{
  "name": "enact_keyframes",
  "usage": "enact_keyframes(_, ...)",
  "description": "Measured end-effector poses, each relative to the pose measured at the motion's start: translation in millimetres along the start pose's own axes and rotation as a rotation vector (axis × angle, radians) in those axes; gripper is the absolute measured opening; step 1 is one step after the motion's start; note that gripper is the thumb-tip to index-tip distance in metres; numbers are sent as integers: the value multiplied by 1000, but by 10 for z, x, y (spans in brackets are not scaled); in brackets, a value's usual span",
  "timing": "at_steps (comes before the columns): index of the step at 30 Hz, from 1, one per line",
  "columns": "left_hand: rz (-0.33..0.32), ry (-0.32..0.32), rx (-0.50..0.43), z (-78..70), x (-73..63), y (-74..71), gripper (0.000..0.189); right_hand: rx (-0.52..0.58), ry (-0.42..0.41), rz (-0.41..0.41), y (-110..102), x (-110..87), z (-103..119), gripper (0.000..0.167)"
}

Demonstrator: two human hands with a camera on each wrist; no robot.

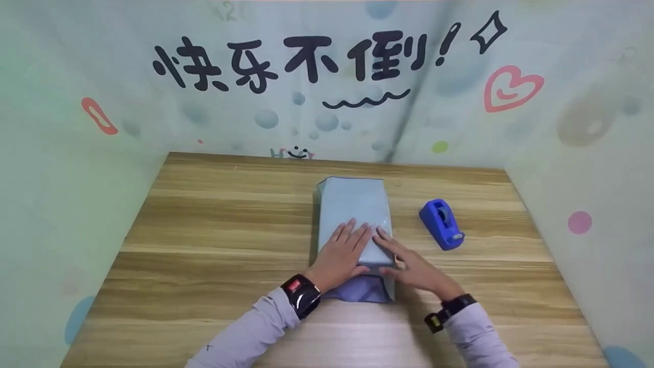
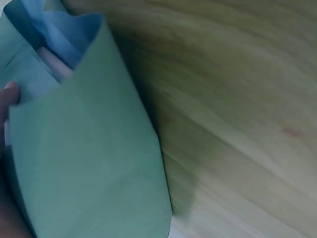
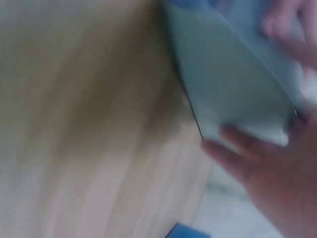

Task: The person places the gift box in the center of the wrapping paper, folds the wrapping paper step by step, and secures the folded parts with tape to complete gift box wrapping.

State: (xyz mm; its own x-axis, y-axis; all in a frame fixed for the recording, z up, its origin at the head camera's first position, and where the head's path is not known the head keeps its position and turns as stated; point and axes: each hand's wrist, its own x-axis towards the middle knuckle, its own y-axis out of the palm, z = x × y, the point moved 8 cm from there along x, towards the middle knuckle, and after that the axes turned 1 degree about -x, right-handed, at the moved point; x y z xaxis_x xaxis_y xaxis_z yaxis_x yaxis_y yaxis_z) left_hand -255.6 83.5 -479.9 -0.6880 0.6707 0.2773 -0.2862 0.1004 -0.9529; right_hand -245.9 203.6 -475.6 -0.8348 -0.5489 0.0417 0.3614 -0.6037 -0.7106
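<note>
A box-shaped package wrapped in pale blue paper (image 1: 352, 202) lies on the wooden table, long side pointing away from me. Loose paper (image 1: 360, 289) spreads from its near end, where the wrap stands unfolded with a darker blue inside. My left hand (image 1: 334, 263) rests on top with straight fingers, its thumb at the near edge. At the right edge, my right hand (image 1: 421, 273) touches the package with extended fingers. The left wrist view shows the wrap's side (image 2: 89, 163) and open end; the right wrist view, blurred, shows the opposite side (image 3: 228, 79) beside my right fingers.
A blue tape dispenser (image 1: 442, 225) stands on the table to the right of the package. Printed cloth walls (image 1: 327, 122) rise at the back and on both sides of the table (image 1: 214, 225).
</note>
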Motion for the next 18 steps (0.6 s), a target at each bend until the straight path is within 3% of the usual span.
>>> enact_keyframes(3, 0, -4, 23, 4, -1, 13, 86, 50, -15, 2, -99, -51, -44, 62)
enact_keyframes(11, 35, 2, 53, -39, -8, 9, 89, -366, -120, -120, -89, -133, -27, 71)
enact_keyframes(18, 29, 0, 37, -34, -19, 10, 88, -370, -67, -213, -57, -108, -39, 69)
